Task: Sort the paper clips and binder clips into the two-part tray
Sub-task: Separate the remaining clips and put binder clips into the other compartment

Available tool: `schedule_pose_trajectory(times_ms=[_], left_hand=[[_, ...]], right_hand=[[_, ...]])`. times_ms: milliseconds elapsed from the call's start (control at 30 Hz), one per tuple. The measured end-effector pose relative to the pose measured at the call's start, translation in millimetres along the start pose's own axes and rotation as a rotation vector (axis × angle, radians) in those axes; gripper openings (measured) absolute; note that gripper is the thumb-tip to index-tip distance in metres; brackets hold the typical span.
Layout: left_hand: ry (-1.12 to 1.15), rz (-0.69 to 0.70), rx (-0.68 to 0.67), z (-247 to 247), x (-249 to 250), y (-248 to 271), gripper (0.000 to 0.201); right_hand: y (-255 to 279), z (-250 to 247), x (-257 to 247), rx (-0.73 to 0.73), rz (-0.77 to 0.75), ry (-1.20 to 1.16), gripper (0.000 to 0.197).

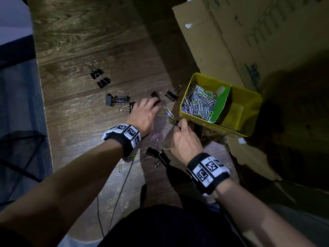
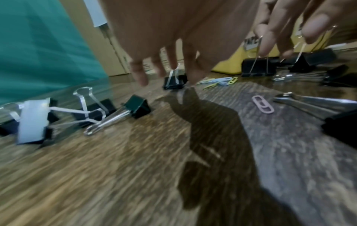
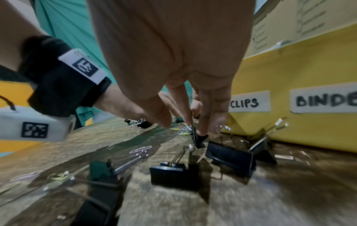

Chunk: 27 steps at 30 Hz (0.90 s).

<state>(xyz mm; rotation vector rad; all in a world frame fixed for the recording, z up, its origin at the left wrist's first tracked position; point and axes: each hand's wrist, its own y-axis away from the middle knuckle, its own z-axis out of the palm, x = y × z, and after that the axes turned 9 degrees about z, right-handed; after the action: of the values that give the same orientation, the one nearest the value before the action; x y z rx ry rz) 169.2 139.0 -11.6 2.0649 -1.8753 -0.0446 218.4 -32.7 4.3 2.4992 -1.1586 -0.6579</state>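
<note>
The yellow two-part tray (image 1: 252,111) stands at the right, split by a green divider (image 1: 220,104). Its left part is heaped with paper clips (image 1: 199,102); I see nothing in the right part. My left hand (image 1: 153,102) hovers with spread fingers (image 2: 139,76) over a black binder clip (image 2: 174,81), holding nothing. My right hand (image 1: 178,124) pinches a small black binder clip (image 3: 199,137) on the table just in front of the tray. Loose paper clips (image 1: 168,113) lie between the two hands.
More binder clips lie at the far left (image 1: 99,77), the middle (image 1: 117,99), by the tray (image 1: 171,95) and near my right wrist (image 1: 156,154). A cardboard box (image 1: 240,41) stands behind the tray. A black cable (image 1: 122,186) crosses the near table. The tray's front wall bears labels (image 3: 249,102).
</note>
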Motion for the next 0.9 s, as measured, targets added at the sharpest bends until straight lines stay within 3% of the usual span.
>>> schedule_pose_trajectory(times_ms=[100,267,433,533,633,733,900], left_hand=[[0.026,0.122,-0.080,3.5,13.6,-5.1,0.066],[0.025,0.146,-0.203,21.9,19.1,-7.1,0.075],[0.052,0.232,-0.136,24.6,-0.2,33.6,0.053],[0.055,0.228,-0.142,28.3,-16.2,61.0,0.055],[0.023,0.181,-0.153,26.7,-17.9,69.0,0.060],[0.051,0.187,-0.178,24.0,-6.8,53.9,0.079],[-0.019,0.262,-0.369,20.3,15.6,16.4,0.077]], right_hand=[[1.9,0.9,2.9,-0.027,0.056,0.015,0.028],[1.3,-5.2,5.9,-0.019,0.077,0.108,0.041],[1.6,-3.9,7.6,0.030,0.112,0.130,0.038],[8.4,6.7,-1.9,0.099,0.115,0.154,0.034],[21.0,22.2,-22.5,0.097,-0.013,0.218,0.047],[37.7,35.8,-41.1,-0.015,-0.195,0.272,0.043],[44.5,43.8,-38.0,-0.093,-0.192,0.313,0.040]])
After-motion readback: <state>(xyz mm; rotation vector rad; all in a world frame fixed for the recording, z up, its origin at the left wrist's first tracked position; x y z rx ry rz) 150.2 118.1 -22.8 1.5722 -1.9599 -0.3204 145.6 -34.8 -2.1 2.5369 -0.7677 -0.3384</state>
